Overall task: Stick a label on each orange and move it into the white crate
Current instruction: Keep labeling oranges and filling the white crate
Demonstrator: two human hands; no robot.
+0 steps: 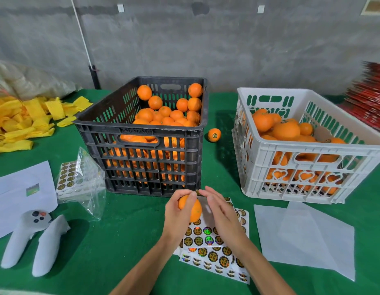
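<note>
Table [125, 241]: green cloth, fills the lower view.
White crate [308, 150]: at 3 o'clock, part-filled with oranges, some showing labels on top.
Black crate [146, 145]: centre, toward 12 o'clock, heaped with oranges.
Blank sheets [308, 237]: white, at 4 o'clock, flat on the cloth in front of the white crate.
Yellow sleeves [25, 122]: loose pile at 9 o'clock.
Paper [20, 194]: white, at 8 o'clock.
Label sheets [212, 254]: stacked at 6 o'clock, under both hands; round dark-and-gold stickers.
Bag [82, 184]: clear plastic, between the paper and the black crate, more labels inside.
Controllers [33, 237]: two, white, at 7 o'clock.
Left hand [178, 216]: wrapped around an orange [192, 208], held above the label sheets, in front of the black crate.
Right hand [218, 211]: fingers pinched on a small dark label [198, 193] at the top of the orange.
Loose orange [214, 135]: labelled, on the cloth between the two crates.
</note>
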